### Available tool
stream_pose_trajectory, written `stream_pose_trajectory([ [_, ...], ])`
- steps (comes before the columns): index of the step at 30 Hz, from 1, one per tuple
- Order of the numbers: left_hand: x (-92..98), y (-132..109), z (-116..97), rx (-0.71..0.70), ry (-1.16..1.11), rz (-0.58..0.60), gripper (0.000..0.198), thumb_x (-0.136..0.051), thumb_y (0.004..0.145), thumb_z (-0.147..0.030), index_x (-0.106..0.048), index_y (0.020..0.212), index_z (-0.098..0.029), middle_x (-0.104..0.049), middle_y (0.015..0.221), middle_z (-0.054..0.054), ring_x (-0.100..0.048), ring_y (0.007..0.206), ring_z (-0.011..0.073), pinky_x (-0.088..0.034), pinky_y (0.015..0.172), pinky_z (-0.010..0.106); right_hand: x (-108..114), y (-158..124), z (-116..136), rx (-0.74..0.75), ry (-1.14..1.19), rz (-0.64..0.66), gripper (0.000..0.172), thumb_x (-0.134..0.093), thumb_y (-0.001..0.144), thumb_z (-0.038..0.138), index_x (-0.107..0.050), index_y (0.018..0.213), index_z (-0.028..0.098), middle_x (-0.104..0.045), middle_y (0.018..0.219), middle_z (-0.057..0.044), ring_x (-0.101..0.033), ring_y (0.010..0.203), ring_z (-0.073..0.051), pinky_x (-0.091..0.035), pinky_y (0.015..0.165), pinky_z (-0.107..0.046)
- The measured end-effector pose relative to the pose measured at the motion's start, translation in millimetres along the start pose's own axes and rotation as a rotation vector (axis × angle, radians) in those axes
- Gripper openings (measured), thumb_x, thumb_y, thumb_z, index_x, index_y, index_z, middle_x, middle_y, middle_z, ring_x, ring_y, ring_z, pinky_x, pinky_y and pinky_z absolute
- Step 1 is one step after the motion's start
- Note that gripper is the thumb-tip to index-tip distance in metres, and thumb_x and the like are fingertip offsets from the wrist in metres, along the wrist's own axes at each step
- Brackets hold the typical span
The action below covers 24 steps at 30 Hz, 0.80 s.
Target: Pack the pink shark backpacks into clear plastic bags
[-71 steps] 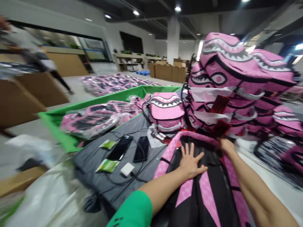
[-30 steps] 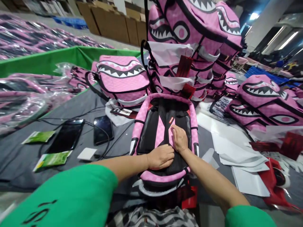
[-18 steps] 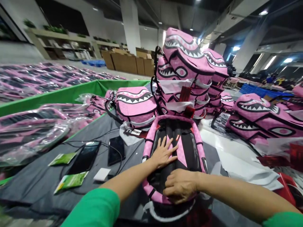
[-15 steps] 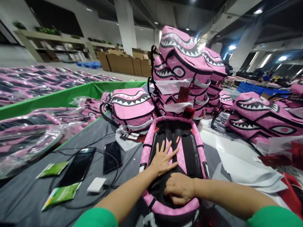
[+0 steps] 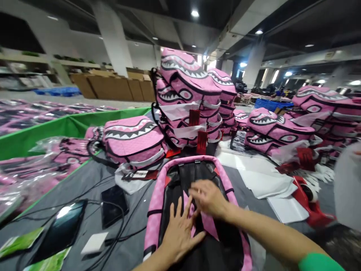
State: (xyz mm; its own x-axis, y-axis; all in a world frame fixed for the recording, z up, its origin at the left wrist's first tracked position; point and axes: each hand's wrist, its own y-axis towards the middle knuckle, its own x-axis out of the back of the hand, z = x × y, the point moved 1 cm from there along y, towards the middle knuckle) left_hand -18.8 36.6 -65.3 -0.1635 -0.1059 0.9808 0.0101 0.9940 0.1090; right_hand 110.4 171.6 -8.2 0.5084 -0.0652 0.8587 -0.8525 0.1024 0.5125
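A pink and black backpack (image 5: 169, 188) lies back-side up on the grey table in front of me, its straps facing me. My left hand (image 5: 180, 233) rests flat on the black back panel with fingers spread, open. My right hand (image 5: 207, 197) sits just above it on the pink straps, fingers curled down onto the strap area; whether it grips anything is hidden. Behind the backpack rises a tall stack of pink shark-face backpacks (image 5: 188, 101).
Another shark backpack (image 5: 132, 141) lies left of the stack. Two phones (image 5: 113, 205), cables, a white charger (image 5: 94, 242) and green packets (image 5: 17, 242) lie on the left. White sheets (image 5: 265, 182) and a red tape dispenser (image 5: 310, 203) sit right. A green bin (image 5: 56, 130) holds bagged backpacks.
My right hand has moved up from the lower back panel to the straps. My left hand has slid down toward me. The camera has tilted right.
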Motion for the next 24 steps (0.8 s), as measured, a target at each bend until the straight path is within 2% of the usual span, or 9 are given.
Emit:
stream_pose_trajectory([
  [3,37.4,10,3,-0.048,-0.022,0.218,0.083,-0.041,0.083,-0.085,-0.029,0.154,-0.045,-0.037,0.163,0.011,-0.045,0.138,0.0509,-0.038,0.103,0.070,-3,13,-47,-0.482,-0.086,0.168,0.047,-0.050,0.100,0.032,-0.052,0.146,0.020,-0.048,0.154,-0.015,-0.040,0.145,-0.030,-0.035,0.116,-0.051],
  [5,63.3,36,8,-0.071,-0.011,0.262,0.077,-0.036,0.091,-0.077,-0.029,0.157,-0.038,-0.053,0.151,0.015,-0.062,0.121,0.0417,-0.046,0.098,0.059,-13,12,-63,-0.594,-0.073,0.302,0.049,-0.046,0.103,0.036,-0.049,0.149,0.018,-0.044,0.157,-0.015,-0.038,0.147,-0.030,-0.031,0.119,-0.052],
  [7,75.3,66,12,-0.088,0.049,0.157,0.074,-0.036,0.095,-0.070,-0.032,0.157,-0.032,-0.061,0.142,0.017,-0.066,0.114,0.0366,-0.045,0.100,0.056,-25,9,-67,-0.606,-0.048,0.354,0.050,-0.044,0.104,0.038,-0.047,0.150,0.017,-0.042,0.158,-0.015,-0.039,0.147,-0.029,-0.028,0.121,-0.051],
  [10,57.6,98,17,-0.064,0.132,-0.039,0.070,-0.046,0.092,-0.068,-0.041,0.153,-0.032,-0.047,0.157,0.014,-0.046,0.139,0.0408,-0.030,0.113,0.063,-28,14,-76,-0.619,0.023,0.368,0.045,-0.054,0.100,0.039,-0.058,0.140,0.020,-0.055,0.149,-0.013,-0.052,0.135,-0.027,-0.037,0.115,-0.045],
  [12,32.4,106,22,-0.018,0.113,-0.072,0.071,-0.046,0.092,-0.068,-0.039,0.154,-0.033,-0.034,0.164,0.010,-0.030,0.150,0.0401,-0.021,0.118,0.065,-17,22,-97,-0.651,0.063,0.368,0.031,-0.060,0.096,0.041,-0.070,0.121,0.026,-0.071,0.128,-0.006,-0.065,0.116,-0.022,-0.047,0.101,-0.034],
  [14,11.4,106,26,0.015,0.072,-0.079,0.072,-0.041,0.094,-0.069,-0.033,0.156,-0.034,-0.028,0.166,0.008,-0.025,0.153,0.0380,-0.018,0.120,0.066,0,29,-131,-0.727,0.046,0.311,0.023,-0.056,0.099,0.040,-0.072,0.111,0.029,-0.075,0.113,-0.001,-0.068,0.103,-0.018,-0.048,0.088,-0.027],
  [18,-3.0,102,34,0.003,0.019,-0.105,0.072,-0.038,0.093,-0.074,-0.026,0.155,-0.041,-0.028,0.166,0.003,-0.029,0.152,0.0378,-0.020,0.119,0.068,18,18,-205,-0.985,-0.056,0.175,0.021,-0.052,0.101,0.029,-0.070,0.110,0.022,-0.074,0.109,-0.007,-0.067,0.100,-0.020,-0.043,0.077,-0.026],
  [21,-5.2,104,42,-0.010,0.018,-0.126,0.072,-0.040,0.092,-0.075,-0.022,0.155,-0.045,-0.030,0.165,0.002,-0.035,0.149,0.0386,-0.024,0.118,0.068,4,-7,-241,-1.154,-0.074,0.183,0.011,-0.066,0.092,0.026,-0.071,0.093,0.016,-0.074,0.096,-0.010,-0.067,0.087,-0.021,-0.039,0.066,-0.026],
  [24,-9.1,105,47,-0.031,0.048,-0.154,0.074,-0.044,0.091,-0.074,-0.019,0.155,-0.047,-0.032,0.165,0.000,-0.038,0.147,0.0377,-0.026,0.118,0.065,-16,-27,-263,-1.246,-0.056,0.191,0.011,-0.067,0.092,0.025,-0.071,0.087,0.016,-0.073,0.091,-0.010,-0.066,0.084,-0.020,-0.036,0.064,-0.026],
])
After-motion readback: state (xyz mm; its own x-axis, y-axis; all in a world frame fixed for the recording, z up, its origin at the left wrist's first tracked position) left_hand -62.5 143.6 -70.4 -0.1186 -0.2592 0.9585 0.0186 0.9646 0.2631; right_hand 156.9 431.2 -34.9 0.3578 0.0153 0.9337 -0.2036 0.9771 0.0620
